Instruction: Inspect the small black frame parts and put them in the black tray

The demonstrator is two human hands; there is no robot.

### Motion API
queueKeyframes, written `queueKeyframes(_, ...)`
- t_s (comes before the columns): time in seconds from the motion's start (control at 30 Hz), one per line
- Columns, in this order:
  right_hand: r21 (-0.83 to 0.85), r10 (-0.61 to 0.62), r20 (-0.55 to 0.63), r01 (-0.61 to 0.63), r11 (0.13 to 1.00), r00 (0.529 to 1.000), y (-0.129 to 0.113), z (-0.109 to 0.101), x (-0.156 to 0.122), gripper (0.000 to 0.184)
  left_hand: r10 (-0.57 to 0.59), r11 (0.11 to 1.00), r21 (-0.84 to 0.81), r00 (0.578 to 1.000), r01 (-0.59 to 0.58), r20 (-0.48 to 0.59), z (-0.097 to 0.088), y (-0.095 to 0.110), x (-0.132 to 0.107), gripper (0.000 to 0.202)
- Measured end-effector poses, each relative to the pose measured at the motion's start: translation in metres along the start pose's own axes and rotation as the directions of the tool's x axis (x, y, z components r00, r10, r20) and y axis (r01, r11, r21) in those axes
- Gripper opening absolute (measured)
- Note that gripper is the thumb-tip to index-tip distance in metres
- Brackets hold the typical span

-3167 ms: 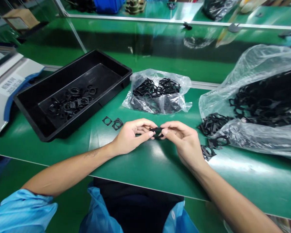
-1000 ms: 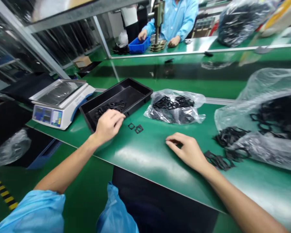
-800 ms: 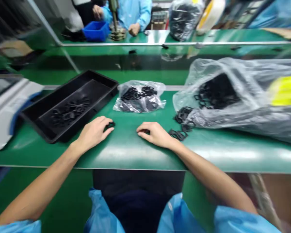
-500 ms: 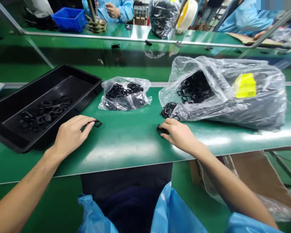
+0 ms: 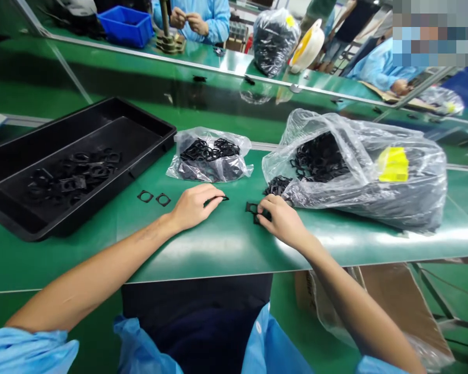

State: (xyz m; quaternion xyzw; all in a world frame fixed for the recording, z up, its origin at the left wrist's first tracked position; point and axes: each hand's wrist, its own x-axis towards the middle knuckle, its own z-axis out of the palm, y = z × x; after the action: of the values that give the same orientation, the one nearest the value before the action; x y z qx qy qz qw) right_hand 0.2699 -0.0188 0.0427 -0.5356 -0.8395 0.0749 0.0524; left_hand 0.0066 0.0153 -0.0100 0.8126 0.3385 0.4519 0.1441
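Observation:
My left hand (image 5: pixel 195 206) is pinched above the middle of the green bench, with a thin black piece (image 5: pixel 225 198) at its fingertips, seen almost edge-on. To the right, my right hand (image 5: pixel 284 217) curls its fingers around a few black square frames (image 5: pixel 251 207); they overlap, and my fingers partly cover them. Two flat black square frames with round holes, a left one (image 5: pixel 139 197) and a right one (image 5: pixel 158 200), lie side by side on the bench left of my left hand. Similar black pieces (image 5: pixel 278 185) spill from the mouth of a large clear bag (image 5: pixel 425 182) just beyond my right hand.
A long black tray (image 5: pixel 148 148) with loose black parts stands at the left. Between tray and large bag lies a smaller clear bag (image 5: pixel 234 165) of black parts. Behind a transparent partition, co-workers in blue sleeves (image 5: pixel 217 23) sit near a blue bin (image 5: pixel 127 27).
My left hand has moved right, toward my right hand. Two frames now show on the bench near where it was. More of the frames at my right hand shows. The camera has tilted.

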Motion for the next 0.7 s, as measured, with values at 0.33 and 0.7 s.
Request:
queueKeyframes(0.33,0.467,0.105,-0.137,-0.029,0.884,0.985,-0.025,-0.01,0.062,0.003,-0.301,0.937,-0.227,0.942,0.264,-0.148,-0.005,-0.005,-0.001,0.013)
queueKeyframes(0.7,0.977,0.147,0.188,-0.201,0.077,0.971,-0.042,0.03,0.065,0.024,-0.055,0.996,-0.083,0.984,0.042,-0.168,-0.003,0.005,-0.002,0.01)
